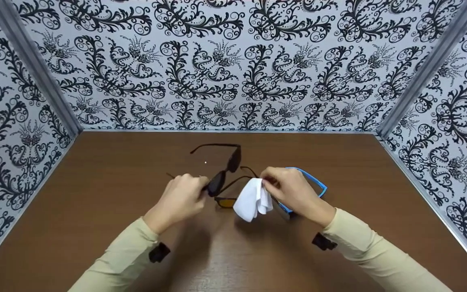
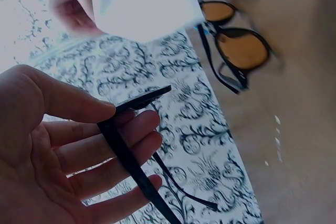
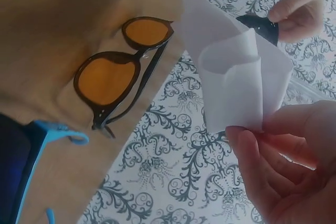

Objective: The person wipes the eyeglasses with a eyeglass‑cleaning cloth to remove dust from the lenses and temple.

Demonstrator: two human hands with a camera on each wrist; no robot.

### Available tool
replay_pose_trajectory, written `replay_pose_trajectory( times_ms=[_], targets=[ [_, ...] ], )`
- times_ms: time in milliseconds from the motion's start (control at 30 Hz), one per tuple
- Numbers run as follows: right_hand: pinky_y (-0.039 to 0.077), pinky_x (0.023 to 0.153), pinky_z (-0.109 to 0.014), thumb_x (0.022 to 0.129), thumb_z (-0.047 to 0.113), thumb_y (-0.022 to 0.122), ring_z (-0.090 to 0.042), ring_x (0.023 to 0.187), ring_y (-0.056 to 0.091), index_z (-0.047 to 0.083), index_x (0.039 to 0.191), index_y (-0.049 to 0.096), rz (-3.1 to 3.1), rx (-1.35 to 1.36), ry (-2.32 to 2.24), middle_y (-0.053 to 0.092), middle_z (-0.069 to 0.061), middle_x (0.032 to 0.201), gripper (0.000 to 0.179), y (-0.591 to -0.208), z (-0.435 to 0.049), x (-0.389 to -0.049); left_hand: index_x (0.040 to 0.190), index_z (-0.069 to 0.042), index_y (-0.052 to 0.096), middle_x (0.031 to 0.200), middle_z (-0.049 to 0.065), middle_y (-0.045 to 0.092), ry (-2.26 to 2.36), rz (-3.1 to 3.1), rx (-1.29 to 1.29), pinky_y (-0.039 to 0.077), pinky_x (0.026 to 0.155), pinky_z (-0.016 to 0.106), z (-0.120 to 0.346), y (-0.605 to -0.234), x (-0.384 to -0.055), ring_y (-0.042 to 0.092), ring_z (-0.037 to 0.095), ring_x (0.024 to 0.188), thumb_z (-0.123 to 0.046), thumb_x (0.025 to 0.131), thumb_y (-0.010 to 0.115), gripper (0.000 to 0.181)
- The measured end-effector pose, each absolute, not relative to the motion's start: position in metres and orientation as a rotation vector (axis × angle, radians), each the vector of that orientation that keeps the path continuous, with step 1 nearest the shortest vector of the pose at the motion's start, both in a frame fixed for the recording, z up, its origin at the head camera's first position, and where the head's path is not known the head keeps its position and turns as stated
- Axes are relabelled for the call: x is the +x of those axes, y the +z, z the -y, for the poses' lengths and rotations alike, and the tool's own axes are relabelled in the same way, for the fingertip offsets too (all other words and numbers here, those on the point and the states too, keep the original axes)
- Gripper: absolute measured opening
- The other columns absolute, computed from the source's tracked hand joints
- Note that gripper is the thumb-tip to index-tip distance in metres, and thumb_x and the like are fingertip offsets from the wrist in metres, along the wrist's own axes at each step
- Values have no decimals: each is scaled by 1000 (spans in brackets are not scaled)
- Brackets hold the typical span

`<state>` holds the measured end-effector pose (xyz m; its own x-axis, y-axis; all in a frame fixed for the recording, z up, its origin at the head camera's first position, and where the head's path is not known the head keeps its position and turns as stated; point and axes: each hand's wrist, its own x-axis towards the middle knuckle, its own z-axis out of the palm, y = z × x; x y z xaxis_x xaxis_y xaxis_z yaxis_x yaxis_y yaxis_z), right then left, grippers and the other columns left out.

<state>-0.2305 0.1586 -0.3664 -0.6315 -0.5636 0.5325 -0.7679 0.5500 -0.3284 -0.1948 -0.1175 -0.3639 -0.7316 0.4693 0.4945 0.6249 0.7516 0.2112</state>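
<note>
My left hand (image 1: 182, 197) pinches a pair of dark sunglasses (image 1: 233, 159) by one end of the frame, thumb against fingers, holding them above the table with the temples spread. In the left wrist view the black frame (image 2: 126, 153) crosses the fingers. A white cloth (image 1: 251, 198) hangs in folds from my right hand (image 1: 294, 190), pinched between thumb and fingers. Hand and cloth are just right of the sunglasses, apart from them. Below the cloth lie glasses with orange lenses (image 3: 107, 80), partly hidden by it in the head view.
Blue-framed glasses (image 1: 316, 182) with dark lenses lie on the brown table (image 1: 116, 235), under and beyond the right hand. Patterned walls (image 1: 233, 73) close off the back and both sides of the table. Each sleeve has a small black device (image 1: 159, 252) near the wrist.
</note>
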Motion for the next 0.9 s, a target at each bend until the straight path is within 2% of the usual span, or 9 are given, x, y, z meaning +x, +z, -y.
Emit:
replay_pose_trajectory(
  times_ms=[233, 633, 900],
  targets=[
    [54, 60, -25, 87, -1, 67, -11, 69, 65, 3, 88, 69, 2417, 1043, 917, 70, -5, 81, 5, -365, -147, -233, 60, -12, 49, 53, -2, 44, -555, 2527, -857, 39, 39, 37, 94, -359, -200, 45, 19, 47, 4, 70, 64, 24],
    [55, 62, -22, 85, -3, 67, -14, 70, 68, 1, 88, 66, 2327, 875, 1183, 69, -6, 79, 5, -370, -135, -232, 57, -11, 51, 53, -5, 38, -689, 2561, -908, 40, 42, 38, 65, -357, -205, 39, 16, 49, 4, 70, 65, 24],
    [56, 65, -25, 86, 7, 73, -13, 76, 67, 2, 93, 70, 2188, 911, 1253, 69, -3, 86, 9, -380, -133, -230, 57, -11, 51, 53, -8, 35, -746, 2556, -838, 34, 43, 33, 57, -356, -206, 35, 13, 50, 5, 67, 61, 21]
  ],
)
